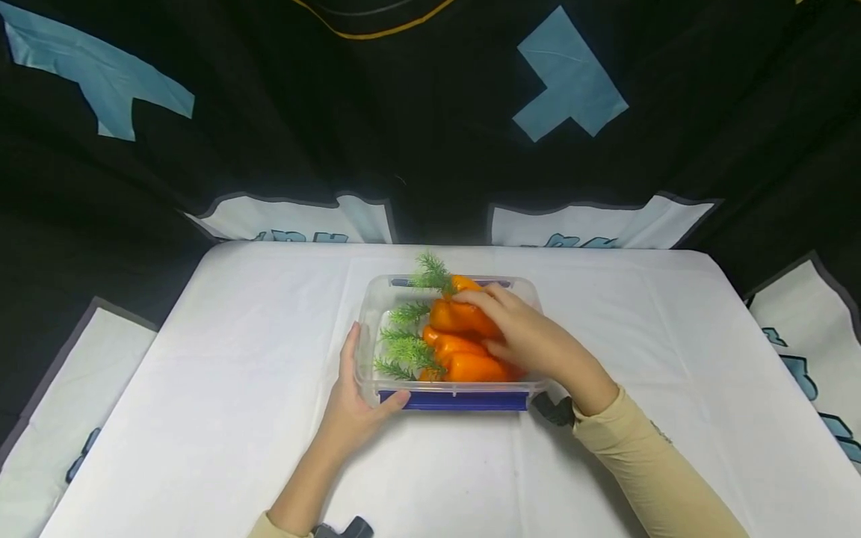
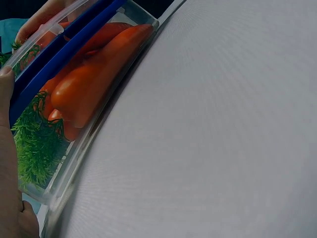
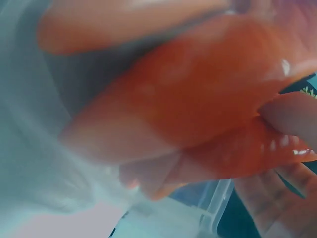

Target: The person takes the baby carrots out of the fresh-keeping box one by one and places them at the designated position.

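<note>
One carrot (image 3: 228, 156) lies between right thumb (image 3: 294, 115) and fingers (image 3: 262, 203).

Left hand (image 1: 356, 407): thumb (image 1: 393, 403) spread from fingers (image 1: 347, 355). Right hand (image 1: 528, 329): fingers curved. Forearms (image 1: 312, 471) angled inward.

head: carrots (image 1: 457, 317) partly behind right grip (image 1: 521, 325) | right wrist: carrots blurred | left wrist: left grip (image 2: 8, 158) edge-cut

Leafy orange carrots (image 1: 474, 368) lie in a blue-latched clear box (image 1: 454, 401).
</note>
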Available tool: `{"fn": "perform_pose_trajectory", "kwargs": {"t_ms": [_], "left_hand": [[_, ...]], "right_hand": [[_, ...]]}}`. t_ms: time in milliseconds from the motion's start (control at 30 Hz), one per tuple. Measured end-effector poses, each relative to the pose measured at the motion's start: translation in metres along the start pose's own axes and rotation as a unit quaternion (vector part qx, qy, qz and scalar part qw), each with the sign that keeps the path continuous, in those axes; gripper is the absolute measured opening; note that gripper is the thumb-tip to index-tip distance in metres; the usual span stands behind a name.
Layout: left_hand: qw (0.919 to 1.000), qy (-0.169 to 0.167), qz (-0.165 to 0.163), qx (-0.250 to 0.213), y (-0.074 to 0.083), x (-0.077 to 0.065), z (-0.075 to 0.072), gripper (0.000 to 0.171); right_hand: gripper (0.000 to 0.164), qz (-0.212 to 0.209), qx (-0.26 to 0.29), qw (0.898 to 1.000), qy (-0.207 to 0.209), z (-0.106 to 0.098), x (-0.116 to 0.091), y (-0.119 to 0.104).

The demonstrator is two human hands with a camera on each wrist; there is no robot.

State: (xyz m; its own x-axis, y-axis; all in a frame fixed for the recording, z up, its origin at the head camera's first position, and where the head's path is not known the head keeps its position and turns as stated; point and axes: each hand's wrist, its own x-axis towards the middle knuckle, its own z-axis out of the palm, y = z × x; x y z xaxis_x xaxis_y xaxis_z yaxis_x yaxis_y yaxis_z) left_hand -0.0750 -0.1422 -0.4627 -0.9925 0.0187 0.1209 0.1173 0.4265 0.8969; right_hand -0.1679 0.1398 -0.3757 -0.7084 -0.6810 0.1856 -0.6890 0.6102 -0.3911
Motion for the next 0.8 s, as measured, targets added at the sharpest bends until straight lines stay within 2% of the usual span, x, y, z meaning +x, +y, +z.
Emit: {"fn": "perform_pose_trajectory", "kwargs": {"t_ms": [300, 467, 667, 800], "left_hand": [[1.0, 0.0, 0.001, 0.002, 0.001, 0.0, 0.0, 0.12], [1.0, -0.001, 0.001, 0.003, 0.001, 0.0, 0.0, 0.12], [1.0, -0.003, 0.0, 0.002, 0.0, 0.0, 0.0, 0.12], [1.0, -0.003, 0.0, 0.005, 0.001, 0.0, 0.0, 0.12]], "right_hand": [[0.077, 0.042, 0.031, 0.998, 0.036, -0.009, -0.002, -0.001], [0.067, 0.04, 0.027, 0.997, 0.06, -0.008, -0.004, 0.002], [0.069, 0.077, 0.051, 0.994, 0.053, -0.013, -0.006, 0.004], [0.07, 0.076, 0.053, 0.994, 0.051, -0.015, -0.007, 0.006]]}}
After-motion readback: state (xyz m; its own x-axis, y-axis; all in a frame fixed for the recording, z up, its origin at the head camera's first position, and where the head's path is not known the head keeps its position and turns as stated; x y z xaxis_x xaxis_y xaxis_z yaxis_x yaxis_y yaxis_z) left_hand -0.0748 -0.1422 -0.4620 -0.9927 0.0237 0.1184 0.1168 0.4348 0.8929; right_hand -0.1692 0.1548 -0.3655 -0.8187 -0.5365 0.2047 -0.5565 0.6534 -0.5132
